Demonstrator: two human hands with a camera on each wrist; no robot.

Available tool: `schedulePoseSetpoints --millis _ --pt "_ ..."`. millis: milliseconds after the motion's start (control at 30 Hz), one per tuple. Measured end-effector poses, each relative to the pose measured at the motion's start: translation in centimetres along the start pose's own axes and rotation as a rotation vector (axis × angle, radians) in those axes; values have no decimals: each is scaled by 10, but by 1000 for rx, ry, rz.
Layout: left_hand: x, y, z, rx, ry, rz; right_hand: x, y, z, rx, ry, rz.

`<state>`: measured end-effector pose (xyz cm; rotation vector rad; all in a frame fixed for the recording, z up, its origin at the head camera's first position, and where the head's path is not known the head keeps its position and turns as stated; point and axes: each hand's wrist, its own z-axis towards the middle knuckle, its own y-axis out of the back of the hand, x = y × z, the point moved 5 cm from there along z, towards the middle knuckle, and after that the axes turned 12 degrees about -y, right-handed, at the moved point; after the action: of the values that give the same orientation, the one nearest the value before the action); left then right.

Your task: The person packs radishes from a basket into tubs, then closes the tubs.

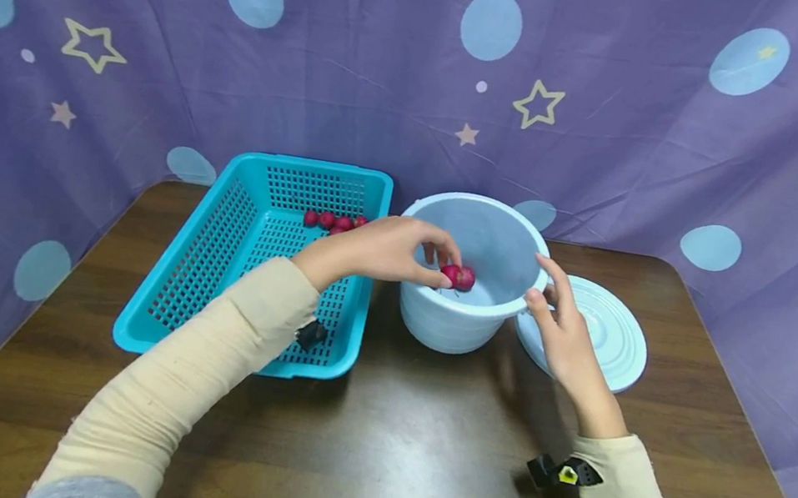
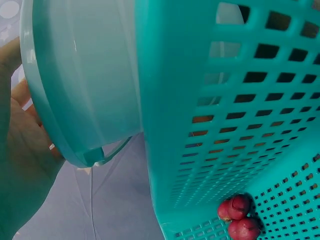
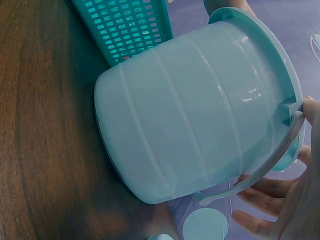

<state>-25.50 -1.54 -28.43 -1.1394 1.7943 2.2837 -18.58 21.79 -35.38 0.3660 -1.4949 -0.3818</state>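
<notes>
In the head view, my left hand (image 1: 399,249) is over the near left rim of a pale blue bucket (image 1: 452,332), pinching a small red onion (image 1: 449,275) between thumb and fingers. Another red onion (image 1: 467,278) shows right beside it, against the bucket's inside. My right hand (image 1: 568,343) grips the bucket's right rim, thumb and fingers spread along it. The right wrist view shows the right thumb at the rim and the fingers behind the bucket's handle (image 3: 260,172). Several red onions (image 2: 245,227) lie at the far end of a turquoise basket (image 1: 127,327).
A round pale lid (image 1: 615,332) lies on the brown wooden table (image 1: 379,457) to the bucket's right, partly behind my right hand. The basket stands left of the bucket, with my left forearm crossing over it. A purple patterned curtain (image 1: 362,67) hangs behind the table.
</notes>
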Motion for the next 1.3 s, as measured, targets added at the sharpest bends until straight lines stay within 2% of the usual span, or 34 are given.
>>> schedulePoseSetpoints --millis 200,333,500,767,1000,1300 --pt "1 2 0 -34 -27 -5 1 0 0 -1 4 10" --pt "3 8 -3 -102 -38 -25 2 0 0 -6 5 8" --pt "10 20 -10 -192 1 -57 1 -1 0 -1 0 5" --pt "26 40 -23 -319 8 -97 2 0 0 -6 2 1" --pt "49 45 -35 -388 101 -145 3 0 -1 -8 -3 0" --pt "86 43 -54 -458 202 -136 3 0 -1 -10 3 1"
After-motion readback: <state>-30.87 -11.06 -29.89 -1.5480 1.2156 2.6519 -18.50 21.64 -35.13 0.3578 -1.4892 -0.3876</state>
